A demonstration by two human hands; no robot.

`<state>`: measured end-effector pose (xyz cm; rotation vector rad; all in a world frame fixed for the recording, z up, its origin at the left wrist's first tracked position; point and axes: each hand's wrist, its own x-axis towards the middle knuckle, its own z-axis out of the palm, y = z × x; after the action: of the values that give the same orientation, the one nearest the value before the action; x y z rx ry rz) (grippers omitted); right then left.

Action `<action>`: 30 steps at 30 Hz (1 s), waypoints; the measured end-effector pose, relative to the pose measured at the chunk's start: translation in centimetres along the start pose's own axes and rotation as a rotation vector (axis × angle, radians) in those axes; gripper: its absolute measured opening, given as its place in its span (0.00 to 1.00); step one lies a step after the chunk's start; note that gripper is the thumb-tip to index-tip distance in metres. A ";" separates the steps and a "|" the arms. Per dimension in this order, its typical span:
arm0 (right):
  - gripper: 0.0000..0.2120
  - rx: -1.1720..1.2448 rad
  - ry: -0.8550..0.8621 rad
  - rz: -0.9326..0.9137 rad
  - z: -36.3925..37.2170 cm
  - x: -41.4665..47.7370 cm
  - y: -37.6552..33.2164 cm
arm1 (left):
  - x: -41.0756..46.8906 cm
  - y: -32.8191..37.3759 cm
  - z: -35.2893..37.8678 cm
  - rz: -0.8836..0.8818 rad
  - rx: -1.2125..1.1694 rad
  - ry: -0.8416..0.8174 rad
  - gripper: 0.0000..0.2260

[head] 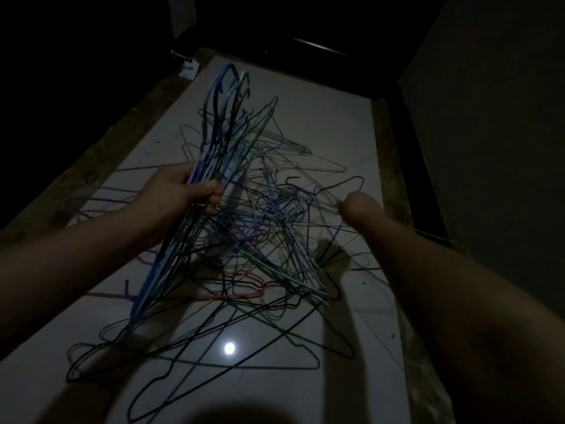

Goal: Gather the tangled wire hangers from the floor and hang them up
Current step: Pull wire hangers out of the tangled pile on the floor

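The left hand (180, 191) was closed around a gathered bundle of blue, teal and green wire hangers (195, 191), the thumb pressed across the front of the wires and the fingers wrapped behind them. The bundle was held tilted, its hooks pointing toward the far end of the floor and its lower bars reaching down toward the near left corner. The right hand (356, 206) was extended over the right side of the floor, its fingers curled in at thin wires of the pile; whether a wire was actually pinched could not be told in the dim light.

Between and below the two hands, a tangled heap of thin wire hangers in dark, purple, green, pale and red colours (275, 228) was spread over the pale glossy tiled floor (330, 117). Most of the heap lay along the middle of the floor, with dark hangers sprawled toward the near edge and a few pale ones toward the far right. A small round bright reflection of a light (229, 348) was seen on the tiles near the near edge. Dark brown borders (101, 154) ran along the left and right edges of the floor.
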<state>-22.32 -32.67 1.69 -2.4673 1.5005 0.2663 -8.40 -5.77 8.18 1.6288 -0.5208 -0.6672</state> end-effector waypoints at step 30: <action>0.18 0.401 0.523 -0.039 -4.2 -5.0 3.7 | 0.2 -1.2 1.7 -0.040 -0.051 -0.011 0.06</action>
<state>-27.78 -31.34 6.71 -2.3225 1.4899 -0.6732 -9.44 -6.94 6.80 1.5922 -0.4766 -0.7148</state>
